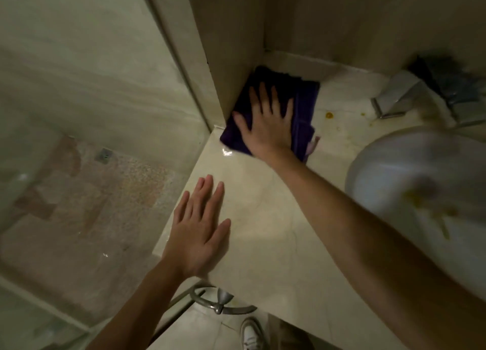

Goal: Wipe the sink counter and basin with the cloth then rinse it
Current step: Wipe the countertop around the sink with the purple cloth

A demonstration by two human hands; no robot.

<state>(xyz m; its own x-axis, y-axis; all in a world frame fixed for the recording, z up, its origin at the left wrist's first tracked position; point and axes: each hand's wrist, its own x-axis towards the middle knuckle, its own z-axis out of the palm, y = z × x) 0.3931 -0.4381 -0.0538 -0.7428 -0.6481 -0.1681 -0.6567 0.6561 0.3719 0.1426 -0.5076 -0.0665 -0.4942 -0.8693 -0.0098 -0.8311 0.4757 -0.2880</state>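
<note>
Head view: we are wiping the tabletop (pixel 263 231) corner.
Right hand (pixel 265 123) flat, open grip pressing cloth (pixel 302 99); left hand (pixel 197 231) open. Next: sweep toward orange spots (pixel 329 115).

This is a bathroom: a round white sink basin (pixel 410 176) sits in a shiny cream stone surface (pixel 263 231), beside a glass shower wall (pixel 79 139).

**Dim bathroom, beige stone and glass**

Beige stone walls (pixel 342 15) meet in a corner under weak, yellowish light. At left, a glass shower panel (pixel 65 86) fronts a pebble-patterned shower floor (pixel 110 191) with a small square drain (pixel 104 155). Below, pale floor tiles (pixel 207 328) show beside a curved metal towel ring (pixel 221 301).
</note>
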